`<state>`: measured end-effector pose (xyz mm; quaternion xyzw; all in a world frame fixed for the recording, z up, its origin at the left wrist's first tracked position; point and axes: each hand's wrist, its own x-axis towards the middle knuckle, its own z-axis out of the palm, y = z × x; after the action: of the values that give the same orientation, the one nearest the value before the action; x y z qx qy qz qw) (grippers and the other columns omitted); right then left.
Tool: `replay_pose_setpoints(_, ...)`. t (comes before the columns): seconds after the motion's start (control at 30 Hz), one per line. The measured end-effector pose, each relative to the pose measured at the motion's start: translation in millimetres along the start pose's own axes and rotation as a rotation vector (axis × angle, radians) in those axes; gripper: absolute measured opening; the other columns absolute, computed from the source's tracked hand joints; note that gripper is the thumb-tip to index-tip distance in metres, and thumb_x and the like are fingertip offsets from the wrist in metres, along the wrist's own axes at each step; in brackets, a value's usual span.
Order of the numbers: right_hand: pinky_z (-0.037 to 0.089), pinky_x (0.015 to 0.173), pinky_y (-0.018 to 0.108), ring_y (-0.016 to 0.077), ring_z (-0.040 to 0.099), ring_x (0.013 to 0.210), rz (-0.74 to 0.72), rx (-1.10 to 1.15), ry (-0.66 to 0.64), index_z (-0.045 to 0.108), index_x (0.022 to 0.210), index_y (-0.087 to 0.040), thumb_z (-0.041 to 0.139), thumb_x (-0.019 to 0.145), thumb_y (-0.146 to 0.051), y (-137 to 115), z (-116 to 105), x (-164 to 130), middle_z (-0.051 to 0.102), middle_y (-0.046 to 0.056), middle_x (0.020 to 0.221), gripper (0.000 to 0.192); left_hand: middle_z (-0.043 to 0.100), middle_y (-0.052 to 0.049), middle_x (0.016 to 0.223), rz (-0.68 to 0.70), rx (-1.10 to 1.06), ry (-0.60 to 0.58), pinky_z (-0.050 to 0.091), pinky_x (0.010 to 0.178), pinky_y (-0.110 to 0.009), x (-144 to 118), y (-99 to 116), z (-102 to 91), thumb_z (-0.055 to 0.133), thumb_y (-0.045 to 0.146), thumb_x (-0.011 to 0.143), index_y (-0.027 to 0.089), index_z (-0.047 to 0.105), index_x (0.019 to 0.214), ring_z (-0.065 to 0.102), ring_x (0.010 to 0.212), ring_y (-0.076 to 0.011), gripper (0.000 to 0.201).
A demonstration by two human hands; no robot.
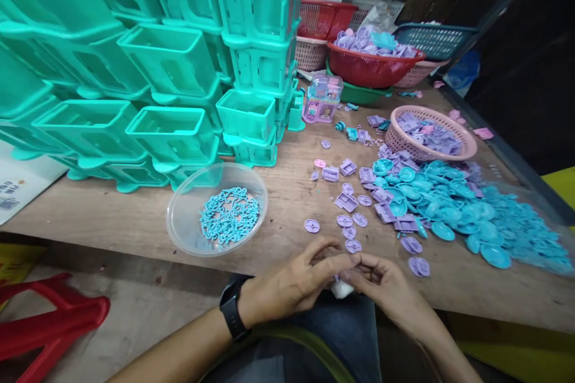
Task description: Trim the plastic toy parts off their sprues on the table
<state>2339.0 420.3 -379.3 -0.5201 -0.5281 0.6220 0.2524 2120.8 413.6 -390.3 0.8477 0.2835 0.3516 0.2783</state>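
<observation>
My left hand (296, 278), with a black watch (233, 309) on its wrist, meets my right hand (381, 281) at the table's front edge. Both hands are closed, fingertips together, around something small. Fingers hide most of it; a bit of purple and a white piece (342, 288) show beneath them. Just beyond the fingertips lie purple oval pieces (353, 246) and purple box-shaped parts (346, 201). Blue oval dishes (442, 231) are heaped to the right of my right hand. A clear round bowl (173, 215) holding small blue parts (229, 215) stands to the left.
Stacked turquoise plastic housings (166, 60) fill the back left. A pink basket (467, 146) of purple parts stands at the right, with a piled red basket (372, 67) behind. An assembled toy (321, 99) sits near the stack. A red stool (58, 323) is at lower left.
</observation>
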Motion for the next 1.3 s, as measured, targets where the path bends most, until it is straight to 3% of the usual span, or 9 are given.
replay_pose_setpoints(0.13,0.060,0.074,0.031,0.0202,0.073,0.079,0.044,0.042,-0.033,0.076,0.083,-0.019,0.083,0.073,-0.054,3.1,-12.0,-7.0,0.078,0.006,0.085,0.037,0.055,-0.015,0.135,-0.020,-0.075,-0.031,0.055,0.102,-0.032,10.8,2.7,0.2,0.051,0.012,0.099,0.024,0.039,0.146,0.059,0.126,-0.0214,0.049)
replay_pose_setpoints(0.2,0.061,0.076,0.032,0.0211,0.074,0.082,0.027,0.040,0.024,0.078,0.092,-0.020,0.085,0.072,-0.052,4.2,-20.6,-8.2,0.079,0.007,0.087,0.039,0.057,-0.015,0.132,-0.051,-0.049,-0.027,0.055,0.102,-0.035,15.9,1.3,2.9,0.057,0.016,0.098,0.019,0.042,0.142,0.059,0.124,-0.0233,0.046)
replay_pose_setpoints(0.3,0.062,0.080,0.036,0.0245,0.074,0.091,-0.033,-0.031,0.242,0.079,0.108,-0.022,0.088,0.066,-0.053,6.1,-35.4,-4.1,0.080,0.010,0.100,0.052,0.062,-0.015,0.123,-0.105,0.127,-0.078,0.055,0.096,-0.039,23.6,-2.2,9.7,0.056,0.015,0.097,0.012,0.053,0.128,0.060,0.112,-0.0253,0.031)
replay_pose_setpoints(0.37,0.062,0.082,0.039,0.0267,0.073,0.093,-0.105,-0.129,0.398,0.081,0.102,-0.021,0.087,0.065,-0.055,8.2,-43.1,1.7,0.080,0.011,0.101,0.051,0.064,-0.013,0.120,-0.104,0.255,-0.158,0.053,0.092,-0.040,28.0,-4.7,15.1,0.052,0.009,0.096,0.012,0.059,0.119,0.059,0.107,-0.0255,0.025)
replay_pose_setpoints(0.43,0.061,0.083,0.042,0.0283,0.073,0.091,-0.169,-0.219,0.472,0.083,0.092,-0.021,0.085,0.066,-0.057,11.3,-47.5,8.0,0.080,0.011,0.096,0.045,0.065,-0.011,0.122,-0.073,0.332,-0.232,0.050,0.092,-0.041,31.0,-7.0,19.9,0.053,0.008,0.093,0.013,0.060,0.119,0.056,0.108,-0.0260,0.027)
replay_pose_setpoints(0.7,0.061,0.085,0.044,0.0287,0.074,0.089,-0.335,-0.417,0.404,0.083,0.090,-0.026,0.079,0.074,-0.057,25.5,-51.2,20.0,0.081,0.009,0.093,0.036,0.064,-0.009,0.128,-0.028,0.411,-0.307,0.043,0.094,-0.041,31.7,-10.0,22.3,0.051,0.013,0.097,0.012,0.058,0.126,0.051,0.113,-0.0262,0.030)
replay_pose_setpoints(1.0,0.062,0.082,0.034,0.0228,0.076,0.090,-0.617,-0.640,0.342,0.080,0.095,-0.028,0.072,0.089,-0.038,15.2,-52.3,16.7,0.080,0.003,0.095,0.015,0.065,-0.010,0.126,-0.020,0.396,-0.276,0.043,0.093,-0.041,31.2,-11.8,22.5,0.051,0.010,0.095,0.013,0.058,0.126,0.052,0.115,-0.0268,0.032)
replay_pose_setpoints(1.3,0.061,0.080,0.031,0.0205,0.076,0.090,-0.776,-0.859,0.290,0.076,0.101,-0.026,0.060,0.099,-0.033,13.0,-47.4,16.3,0.080,0.003,0.097,0.018,0.068,-0.009,0.114,-0.064,0.351,-0.195,0.049,0.090,-0.037,28.4,-9.3,26.2,0.052,0.010,0.095,0.012,0.063,0.110,0.056,0.105,-0.0238,0.019)
